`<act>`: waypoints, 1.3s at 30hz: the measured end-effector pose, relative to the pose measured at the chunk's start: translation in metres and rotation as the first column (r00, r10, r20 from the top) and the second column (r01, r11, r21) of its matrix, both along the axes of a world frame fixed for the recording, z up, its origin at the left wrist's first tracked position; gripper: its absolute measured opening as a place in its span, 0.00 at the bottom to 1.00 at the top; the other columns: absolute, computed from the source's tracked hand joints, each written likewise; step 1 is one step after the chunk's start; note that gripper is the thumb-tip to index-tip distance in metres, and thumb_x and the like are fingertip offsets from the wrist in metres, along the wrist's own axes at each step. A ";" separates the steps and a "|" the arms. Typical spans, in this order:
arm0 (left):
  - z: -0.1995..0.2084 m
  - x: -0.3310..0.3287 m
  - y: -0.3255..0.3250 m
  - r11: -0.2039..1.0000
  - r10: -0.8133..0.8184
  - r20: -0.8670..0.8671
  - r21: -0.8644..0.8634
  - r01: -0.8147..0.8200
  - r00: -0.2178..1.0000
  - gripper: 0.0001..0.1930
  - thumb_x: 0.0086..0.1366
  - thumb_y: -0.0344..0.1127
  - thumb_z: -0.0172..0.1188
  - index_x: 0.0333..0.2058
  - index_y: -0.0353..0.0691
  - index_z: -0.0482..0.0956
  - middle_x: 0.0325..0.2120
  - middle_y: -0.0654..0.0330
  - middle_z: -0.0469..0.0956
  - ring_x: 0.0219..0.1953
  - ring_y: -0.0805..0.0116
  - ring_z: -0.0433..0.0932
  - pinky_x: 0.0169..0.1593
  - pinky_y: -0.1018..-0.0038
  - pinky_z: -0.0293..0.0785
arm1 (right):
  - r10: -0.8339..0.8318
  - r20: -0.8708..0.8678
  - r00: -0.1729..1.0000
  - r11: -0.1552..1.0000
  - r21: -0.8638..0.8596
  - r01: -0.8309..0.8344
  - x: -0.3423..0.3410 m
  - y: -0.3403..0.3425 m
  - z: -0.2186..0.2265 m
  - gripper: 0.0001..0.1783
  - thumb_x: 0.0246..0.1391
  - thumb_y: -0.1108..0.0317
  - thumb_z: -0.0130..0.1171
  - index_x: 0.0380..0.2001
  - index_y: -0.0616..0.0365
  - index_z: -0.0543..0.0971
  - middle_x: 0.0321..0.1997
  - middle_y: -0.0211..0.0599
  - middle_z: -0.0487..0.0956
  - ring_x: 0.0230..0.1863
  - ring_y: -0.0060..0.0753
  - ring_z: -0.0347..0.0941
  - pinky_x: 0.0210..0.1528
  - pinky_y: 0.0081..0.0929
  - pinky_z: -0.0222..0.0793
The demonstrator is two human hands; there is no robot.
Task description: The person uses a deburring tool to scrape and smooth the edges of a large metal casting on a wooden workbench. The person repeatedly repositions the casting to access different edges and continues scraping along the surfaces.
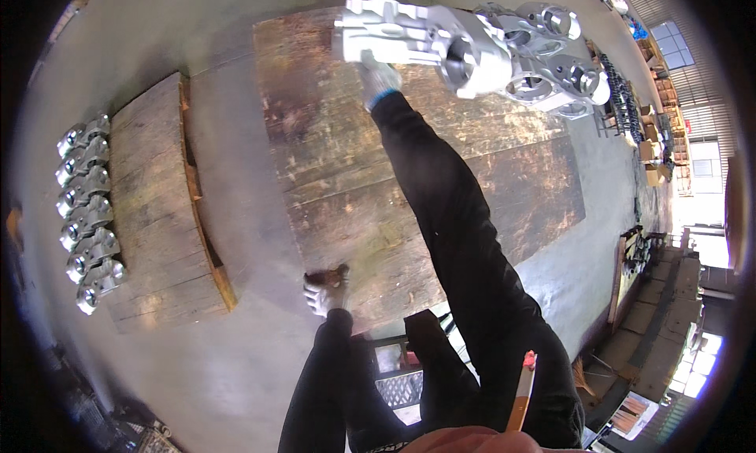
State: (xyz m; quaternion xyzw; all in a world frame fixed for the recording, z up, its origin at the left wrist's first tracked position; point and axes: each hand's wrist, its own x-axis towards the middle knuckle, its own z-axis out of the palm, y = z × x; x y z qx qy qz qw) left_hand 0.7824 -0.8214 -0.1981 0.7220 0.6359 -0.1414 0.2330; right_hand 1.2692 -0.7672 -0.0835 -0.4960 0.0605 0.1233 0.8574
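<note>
At the far edge of a worn wooden tabletop (354, 209), my right hand (380, 79) reaches out in a pale glove with a blue cuff. It is closed at the end of a shiny metal casting (471, 55), which has round bores and ribbed sides; the casting covers part of the fingers. My left hand (321, 297), also gloved, is at the near left edge of the tabletop. Its fingers are curled by a dark brown patch, and I cannot make out what they hold.
More metal castings (555, 79) lie clustered at the far right edge of the tabletop. To the left, a row of similar castings (83, 217) runs along a second wooden board (153, 209). Cardboard boxes (652, 150) and a long bench (661, 295) stand at the right.
</note>
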 end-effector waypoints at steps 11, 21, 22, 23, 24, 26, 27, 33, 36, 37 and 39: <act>-0.006 -0.002 0.003 0.999 -0.033 0.011 0.008 0.033 0.999 0.72 0.40 0.85 0.70 0.72 0.36 0.55 0.65 0.47 0.65 0.69 0.40 0.65 0.68 0.48 0.68 | 0.021 -0.260 0.965 0.926 0.368 0.079 -0.194 -0.167 -0.018 0.19 0.75 0.57 0.58 0.61 0.54 0.77 0.56 0.28 0.82 0.59 0.29 0.78 0.66 0.35 0.72; -0.039 -0.022 0.044 0.973 0.076 0.440 -0.228 0.030 0.895 0.56 0.66 0.76 0.57 0.75 0.36 0.55 0.73 0.37 0.58 0.76 0.38 0.56 0.75 0.49 0.57 | 0.146 -0.259 0.955 0.973 -0.135 -0.186 -0.315 -0.389 0.041 0.20 0.65 0.69 0.69 0.57 0.62 0.77 0.49 0.30 0.81 0.50 0.23 0.78 0.54 0.24 0.73; -0.037 -0.023 0.042 0.958 0.151 0.460 -0.287 -0.014 0.875 0.55 0.68 0.74 0.57 0.76 0.34 0.53 0.74 0.37 0.57 0.77 0.39 0.55 0.76 0.52 0.56 | 0.167 -0.242 0.956 0.942 -0.247 -0.227 -0.323 -0.397 0.054 0.23 0.65 0.68 0.69 0.58 0.64 0.75 0.49 0.31 0.81 0.49 0.24 0.77 0.54 0.23 0.72; -0.032 -0.024 0.037 0.967 0.175 0.571 -0.255 -0.030 0.802 0.54 0.70 0.72 0.56 0.77 0.33 0.51 0.75 0.37 0.56 0.78 0.41 0.55 0.77 0.55 0.56 | 0.211 -0.245 0.946 0.881 -0.372 -0.292 -0.334 -0.403 0.068 0.28 0.62 0.62 0.72 0.59 0.66 0.76 0.48 0.32 0.81 0.49 0.23 0.76 0.54 0.22 0.71; -0.023 -0.028 0.028 0.970 0.220 0.740 -0.238 -0.059 0.635 0.50 0.72 0.64 0.59 0.76 0.32 0.52 0.74 0.38 0.58 0.77 0.44 0.57 0.76 0.58 0.57 | 0.210 -0.279 0.937 0.798 -0.505 -0.329 -0.344 -0.402 0.076 0.29 0.60 0.60 0.74 0.57 0.67 0.76 0.46 0.32 0.81 0.48 0.23 0.76 0.52 0.22 0.71; 0.002 -0.033 0.012 0.984 0.175 0.851 -0.174 -0.048 0.495 0.44 0.75 0.53 0.62 0.75 0.31 0.53 0.73 0.39 0.60 0.76 0.48 0.59 0.76 0.62 0.58 | 0.242 -0.248 0.938 0.688 -0.637 -0.346 -0.364 -0.392 0.091 0.28 0.57 0.59 0.76 0.53 0.68 0.79 0.42 0.32 0.83 0.42 0.24 0.78 0.47 0.24 0.74; 0.019 -0.044 0.001 0.995 0.090 0.846 -0.093 -0.019 0.526 0.42 0.75 0.49 0.62 0.75 0.31 0.54 0.73 0.40 0.61 0.76 0.49 0.60 0.76 0.63 0.58 | 0.257 -0.238 0.937 0.624 -0.699 -0.349 -0.372 -0.383 0.094 0.30 0.55 0.58 0.77 0.52 0.68 0.79 0.41 0.33 0.84 0.40 0.24 0.78 0.44 0.25 0.75; 0.078 -0.094 -0.058 0.964 -0.149 0.975 0.105 0.243 0.167 0.33 0.79 0.37 0.56 0.76 0.37 0.54 0.74 0.44 0.61 0.76 0.54 0.58 0.78 0.58 0.51 | 0.502 0.068 0.862 0.246 -0.967 -0.067 -0.420 -0.330 0.091 0.35 0.54 0.51 0.79 0.49 0.73 0.80 0.36 0.42 0.87 0.34 0.31 0.84 0.40 0.31 0.80; 0.078 -0.116 -0.079 0.911 -0.282 0.957 0.247 0.331 0.063 0.34 0.77 0.39 0.59 0.74 0.36 0.55 0.72 0.42 0.62 0.75 0.51 0.60 0.77 0.56 0.54 | 0.568 0.258 0.782 0.342 -0.938 0.061 -0.435 -0.321 0.085 0.33 0.56 0.49 0.77 0.46 0.72 0.81 0.33 0.48 0.87 0.35 0.31 0.85 0.42 0.32 0.81; 0.076 -0.123 -0.086 0.894 -0.309 0.951 0.288 0.344 0.009 0.35 0.76 0.39 0.61 0.74 0.36 0.56 0.71 0.42 0.62 0.74 0.51 0.61 0.77 0.56 0.55 | 0.544 0.309 0.780 0.318 -0.936 0.149 -0.438 -0.321 0.084 0.34 0.56 0.46 0.76 0.43 0.72 0.82 0.33 0.49 0.87 0.36 0.35 0.86 0.42 0.34 0.80; 0.070 -0.140 -0.102 0.845 -0.404 0.906 0.421 0.329 -0.123 0.37 0.73 0.34 0.65 0.73 0.34 0.56 0.70 0.43 0.64 0.72 0.52 0.64 0.74 0.57 0.60 | 0.537 0.262 0.802 0.222 -0.961 0.165 -0.449 -0.327 0.080 0.38 0.55 0.40 0.74 0.42 0.73 0.82 0.33 0.52 0.87 0.38 0.43 0.87 0.44 0.36 0.80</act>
